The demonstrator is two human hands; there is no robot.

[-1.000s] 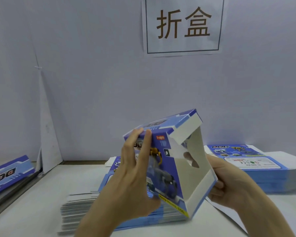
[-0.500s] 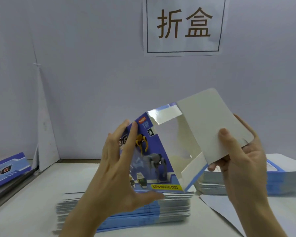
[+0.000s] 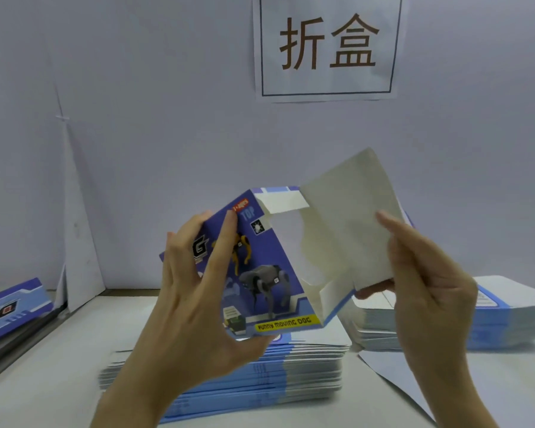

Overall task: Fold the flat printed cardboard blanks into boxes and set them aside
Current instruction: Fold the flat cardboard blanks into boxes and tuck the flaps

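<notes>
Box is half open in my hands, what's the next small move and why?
Probably fold the white flap down over the open end: your right hand pinches it raised, your left hand steadies the box, and that end is not yet closed.

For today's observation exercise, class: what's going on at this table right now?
A person is mid-fold. The left hand grips the blue box by its printed face above a stack of flat blanks; the right hand pinches its white end flap, not yet tucked in. A second stack lies to the right.
</notes>
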